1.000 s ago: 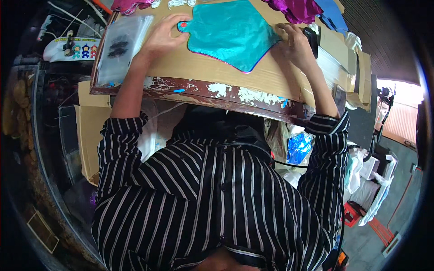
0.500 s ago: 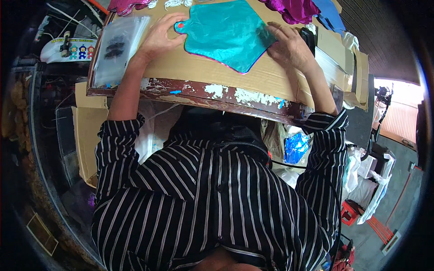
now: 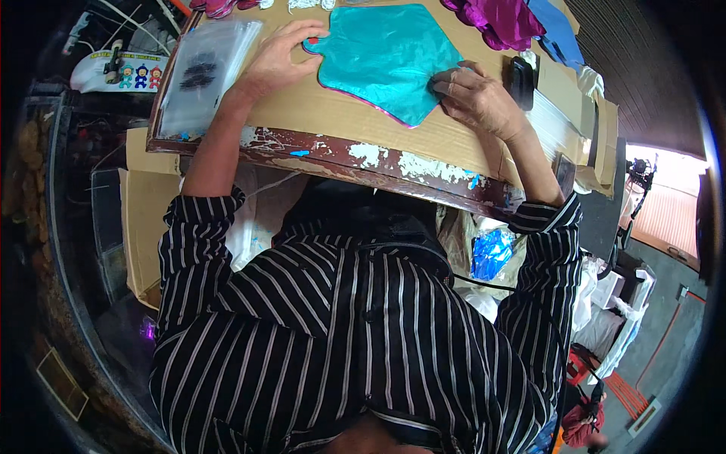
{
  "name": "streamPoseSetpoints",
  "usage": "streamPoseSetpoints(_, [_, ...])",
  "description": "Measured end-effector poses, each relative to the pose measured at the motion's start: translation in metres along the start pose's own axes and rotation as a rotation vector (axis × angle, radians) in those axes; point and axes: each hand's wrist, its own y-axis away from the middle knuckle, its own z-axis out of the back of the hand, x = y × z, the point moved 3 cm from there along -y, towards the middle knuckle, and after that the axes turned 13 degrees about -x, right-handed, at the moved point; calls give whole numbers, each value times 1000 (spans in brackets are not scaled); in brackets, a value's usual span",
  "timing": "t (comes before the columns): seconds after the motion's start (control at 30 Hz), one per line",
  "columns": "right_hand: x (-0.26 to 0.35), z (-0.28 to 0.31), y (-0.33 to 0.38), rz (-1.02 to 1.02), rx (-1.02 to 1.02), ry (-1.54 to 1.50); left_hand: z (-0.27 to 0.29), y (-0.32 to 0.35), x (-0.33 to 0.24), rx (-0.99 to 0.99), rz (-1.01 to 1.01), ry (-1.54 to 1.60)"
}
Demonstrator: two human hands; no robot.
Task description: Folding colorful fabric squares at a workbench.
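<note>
A flat, shiny teal foil piece (image 3: 389,57) lies on the cardboard table top, shaped like an uninflated balloon. It has pointed corners, a pink-edged underside and a small left tab with a red spot. My left hand (image 3: 278,62) rests beside that tab, fingers stretched out, fingertips touching it and thumb apart below. At the right corner, the bent fingers of my right hand (image 3: 480,94) are closed on the foil's edge; the fingertips partly cover it.
Clear plastic bags (image 3: 208,76) lie stacked at the left. Magenta foil pieces (image 3: 503,23) and a blue one (image 3: 556,34) lie at the far right. A black object (image 3: 522,82) stands beside my right hand, near a cardboard box (image 3: 605,140). White string (image 3: 310,4) lies at the far edge.
My right hand has shifted left and slightly nearer, its fingers now bent further over the foil's edge. The left hand stays by the tab. The whole view has shifted slightly.
</note>
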Motion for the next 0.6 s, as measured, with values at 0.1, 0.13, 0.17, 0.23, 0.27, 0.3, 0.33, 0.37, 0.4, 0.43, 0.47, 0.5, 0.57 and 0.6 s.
streamPoseSetpoints(0.1, [1, 3, -2, -15, -7, -35, 1, -1, -4, -25, -6, 29])
streamPoseSetpoints(0.13, [2, 4, -3, -36, -4, -53, 3, -2, -7, -37, -9, 44])
streamPoseSetpoints(0.17, [3, 4, -5, -56, -1, -71, 6, -1, -9, -40, -5, 37])
streamPoseSetpoints(0.23, [4, 6, -9, -168, -59, -180, 15, 8, -18, -85, -70, -51])
streamPoseSetpoints(0.27, [2, 9, -10, -291, -115, -278, 20, 9, -29, -107, -106, -91])
streamPoseSetpoints(0.3, [-1, 11, -12, -414, -169, -377, 23, 8, -39, -112, -103, -95])
streamPoseSetpoints(0.33, [-7, 11, -11, -422, -166, -368, 20, 6, -56, -69, -210, -123])
streamPoseSetpoints(0.37, [-24, 8, -11, -495, -251, -234, 15, 5, -72, -22, -313, -151])
streamPoseSetpoints(0.4, [-40, 6, -9, -566, -334, -97, 7, 5, -84, 24, -418, -178])
streamPoseSetpoints(0.43, [-54, -3, -12, -565, -332, -100, 3, 5, -89, 24, -416, -179])
streamPoseSetpoints(0.47, [-69, -13, -11, -678, -353, -88, -3, 5, -94, 63, -454, -197])
streamPoseSetpoints(0.5, [-81, -22, -10, -790, -370, -78, -9, 6, -98, 101, -488, -216])
streamPoseSetpoints(0.57, [-95, -30, -8, -765, -345, -42, -17, 6, -103, 136, -524, -237])
streamPoseSetpoints(0.6, [-96, -30, -12, -741, -321, -7, -19, 5, -104, 121, -533, -256])
